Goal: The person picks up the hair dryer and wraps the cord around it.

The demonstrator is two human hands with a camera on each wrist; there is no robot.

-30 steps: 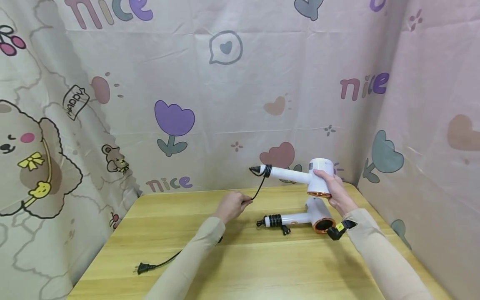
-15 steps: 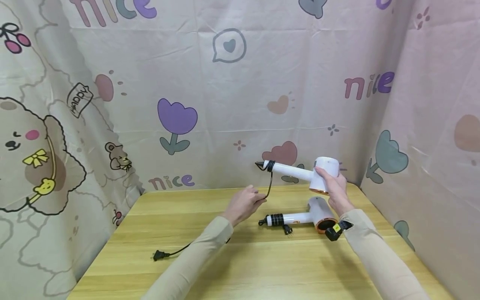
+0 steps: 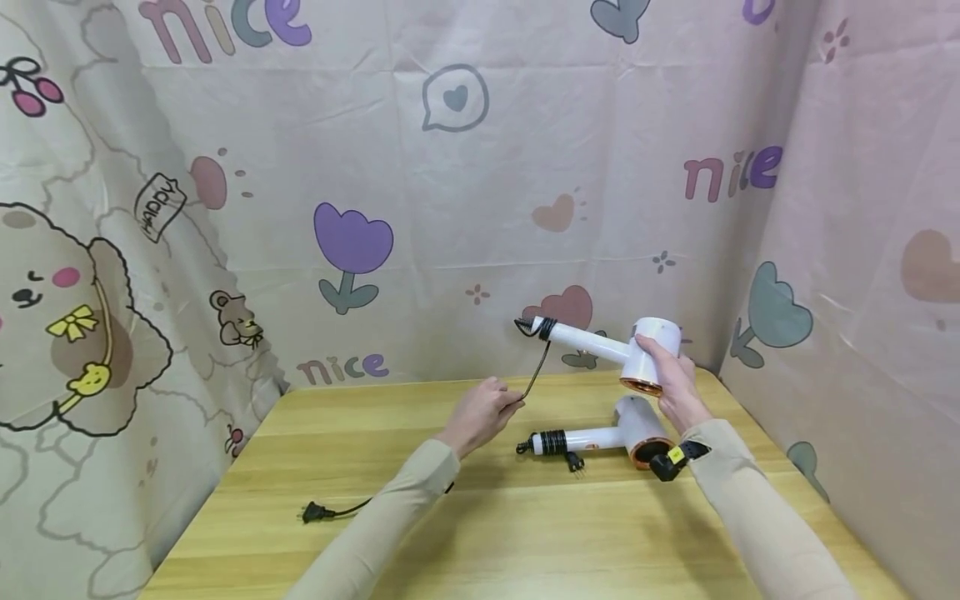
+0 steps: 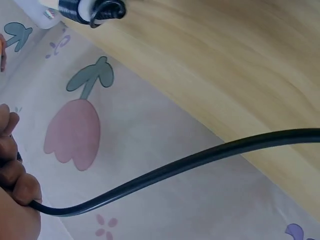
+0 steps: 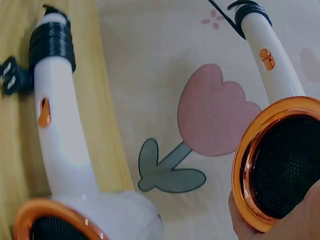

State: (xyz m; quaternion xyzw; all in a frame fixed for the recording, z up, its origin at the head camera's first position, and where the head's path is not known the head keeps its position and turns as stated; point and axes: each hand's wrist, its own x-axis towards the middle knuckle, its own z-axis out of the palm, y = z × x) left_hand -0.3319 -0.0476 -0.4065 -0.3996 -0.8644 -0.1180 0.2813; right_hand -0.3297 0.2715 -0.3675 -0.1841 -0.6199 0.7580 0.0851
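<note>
My right hand (image 3: 677, 385) grips the head of a white hair dryer (image 3: 592, 343), held above the table with its handle pointing left. Its orange-rimmed grille shows in the right wrist view. A few turns of black cord (image 3: 550, 327) circle the handle's end. From there the cord runs down to my left hand (image 3: 483, 412), which pinches it; in the left wrist view, curled fingers (image 4: 25, 187) close round the cord. The cord's free part passes behind the left sleeve to a two-pin plug (image 3: 317, 512) on the table at the left.
A second white hair dryer (image 3: 592, 439) lies on the wooden table (image 3: 570, 533) below the held one, its cord wound in several turns and its plug (image 3: 575, 462) beside the handle. A printed curtain (image 3: 450, 208) hangs behind the table and at both sides.
My left hand has moved right and slightly up, then a little back, with the cord in its fingers. The plug has slid right and away along the table. The held hair dryer has shifted slightly right.
</note>
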